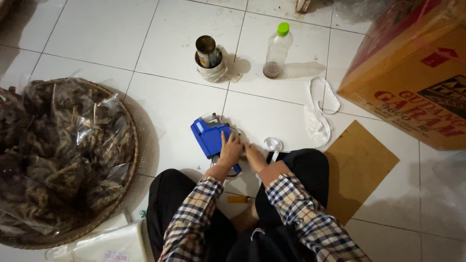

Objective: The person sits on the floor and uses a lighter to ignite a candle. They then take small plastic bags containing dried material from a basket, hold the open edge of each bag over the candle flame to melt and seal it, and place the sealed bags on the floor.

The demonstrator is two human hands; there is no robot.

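A blue hand-held labelling device (208, 136) lies on the white tiled floor in front of my crossed legs. My left hand (229, 150) rests on its right side, fingers spread over the blue body. My right hand (254, 156) sits just beside the left, fingers curled near the device's lower end; what it holds cannot be made out. Both arms wear plaid sleeves. A small roll of white tape (273, 144) lies just right of my right hand.
A round woven tray (131, 160) of clear bags with dark dried pieces fills the left. Ahead stand a dark can in a white cloth (209, 54) and a green-capped bottle (277, 48). A cardboard box (412, 73), flat cardboard (359, 170), white mask (318, 119) and orange cutter (239, 199) lie nearby.
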